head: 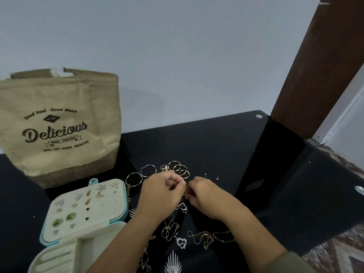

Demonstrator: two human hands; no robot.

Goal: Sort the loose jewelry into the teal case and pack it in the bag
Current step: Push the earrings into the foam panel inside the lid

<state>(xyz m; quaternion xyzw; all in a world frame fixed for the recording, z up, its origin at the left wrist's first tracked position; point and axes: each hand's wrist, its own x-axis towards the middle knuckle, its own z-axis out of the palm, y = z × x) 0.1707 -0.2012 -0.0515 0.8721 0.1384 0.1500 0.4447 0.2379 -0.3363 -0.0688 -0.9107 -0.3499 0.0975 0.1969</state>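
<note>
The teal case [121, 197] lies open at the lower left, its cream lid panel studded with several earrings. Behind it stands the tan burlap bag [59, 127] printed "Delicious". Loose jewelry covers the black table: gold hoops [180, 168], a silver hoop [148, 170], a heart pendant [181, 242], gold chains [204, 237]. My left hand [163, 191] and my right hand [204, 194] meet above the table with fingers curled, pinching something small between them. The piece itself is too small to identify.
A dark wooden door frame [315, 75] rises at the right behind the table's back corner. The table's right edge [334, 229] drops to a patterned floor. Tiny studs [217, 177] lie right of the hoops. A silver leaf-shaped piece [173, 263] lies near the front edge.
</note>
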